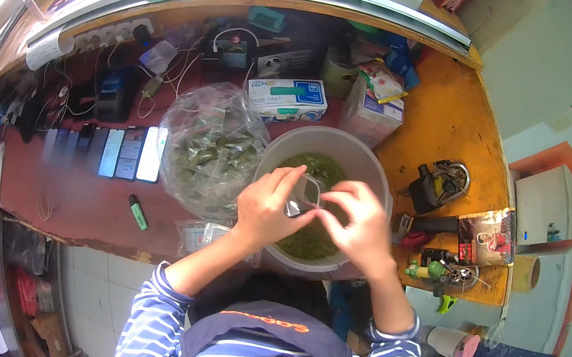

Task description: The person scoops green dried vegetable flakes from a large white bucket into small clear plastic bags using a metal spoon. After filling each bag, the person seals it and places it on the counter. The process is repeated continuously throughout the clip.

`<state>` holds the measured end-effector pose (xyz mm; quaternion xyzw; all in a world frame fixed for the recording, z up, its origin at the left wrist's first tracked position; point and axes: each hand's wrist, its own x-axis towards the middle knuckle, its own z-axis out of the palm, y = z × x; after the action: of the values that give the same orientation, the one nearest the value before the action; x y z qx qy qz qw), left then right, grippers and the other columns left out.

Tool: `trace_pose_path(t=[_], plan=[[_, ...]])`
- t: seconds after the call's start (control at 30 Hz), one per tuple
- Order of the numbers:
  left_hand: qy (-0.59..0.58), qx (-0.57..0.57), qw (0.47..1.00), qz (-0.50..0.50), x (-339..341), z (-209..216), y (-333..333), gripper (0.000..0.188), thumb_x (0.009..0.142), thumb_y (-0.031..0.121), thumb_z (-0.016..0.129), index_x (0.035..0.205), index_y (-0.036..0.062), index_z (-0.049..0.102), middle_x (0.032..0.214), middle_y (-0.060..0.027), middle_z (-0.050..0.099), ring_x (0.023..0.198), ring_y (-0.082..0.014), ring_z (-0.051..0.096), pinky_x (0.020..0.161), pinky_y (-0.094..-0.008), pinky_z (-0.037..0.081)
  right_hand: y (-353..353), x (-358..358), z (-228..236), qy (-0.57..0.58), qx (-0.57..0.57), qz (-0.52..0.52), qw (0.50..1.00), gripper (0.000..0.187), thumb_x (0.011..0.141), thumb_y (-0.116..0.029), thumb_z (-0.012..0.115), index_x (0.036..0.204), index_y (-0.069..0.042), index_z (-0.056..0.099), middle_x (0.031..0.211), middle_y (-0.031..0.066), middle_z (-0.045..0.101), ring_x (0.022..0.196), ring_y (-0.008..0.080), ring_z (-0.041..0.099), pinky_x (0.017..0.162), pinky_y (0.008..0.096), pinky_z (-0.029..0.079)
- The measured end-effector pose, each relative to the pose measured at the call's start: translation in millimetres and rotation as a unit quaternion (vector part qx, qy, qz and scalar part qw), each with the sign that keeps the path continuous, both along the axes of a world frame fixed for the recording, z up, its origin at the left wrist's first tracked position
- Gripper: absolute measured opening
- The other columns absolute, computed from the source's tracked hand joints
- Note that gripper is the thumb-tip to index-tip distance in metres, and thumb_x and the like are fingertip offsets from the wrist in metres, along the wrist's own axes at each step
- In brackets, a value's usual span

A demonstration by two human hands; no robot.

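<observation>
A small clear plastic bag (308,194) is pinched between the left hand (267,209) and the right hand (361,225), both closed on it above a grey bucket (379,165) of green matter at the near edge of the reddish-brown counter (82,201). A large clear bag of green packets (208,146) is set just left of the bucket, with a row of phones (112,152) and a green marker (138,213) farther left. White tiled floor (98,283) is seen below the near edge, and an orange surface with tools (443,186) at the right end.

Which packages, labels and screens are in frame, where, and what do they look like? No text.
White and blue carton: lying behind the bucket, oblong.
Tall white box: right of it, upright.
Row of phones: left on the counter, flat, one screen lit white.
Clear bag of green packets: left of the bucket.
</observation>
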<state>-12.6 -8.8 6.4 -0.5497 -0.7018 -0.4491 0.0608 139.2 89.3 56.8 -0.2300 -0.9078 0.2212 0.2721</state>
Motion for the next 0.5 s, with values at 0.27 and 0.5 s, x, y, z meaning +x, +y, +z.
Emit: trace_pose_path(t=[0.27, 0.5], plan=[[-0.275, -0.091, 0.922, -0.255, -46, 4, -9, 0.009, 0.086, 0.007, 0.07, 0.092, 0.0043, 0.075, 0.084, -0.0081, 0.068, 0.08, -0.0176, 0.066, 0.071, -0.0289, 0.05, 3, -7, -18, 0.112, -0.147, 0.096, 0.978, 0.012, 0.078, 0.001, 0.073, 0.088, -0.004, 0.072, 0.078, 0.0075, 0.068, 0.07, 0.0172, 0.065, 0.067, 0.027, 0.05], [-0.443, -0.097, 0.866, -0.211, -30, -1, -12, 0.015, 0.088, 0.015, 0.071, 0.095, 0.002, 0.074, 0.09, -0.0049, 0.07, 0.085, -0.0095, 0.064, 0.077, -0.025, 0.049, -3, 5, -30, 0.151, -0.38, 0.019, 0.912, 0.004, 0.084, 0.0, 0.071, 0.086, 0.002, 0.068, 0.082, 0.0035, 0.067, 0.074, 0.0081, 0.061, 0.069, 0.0242, 0.05]])
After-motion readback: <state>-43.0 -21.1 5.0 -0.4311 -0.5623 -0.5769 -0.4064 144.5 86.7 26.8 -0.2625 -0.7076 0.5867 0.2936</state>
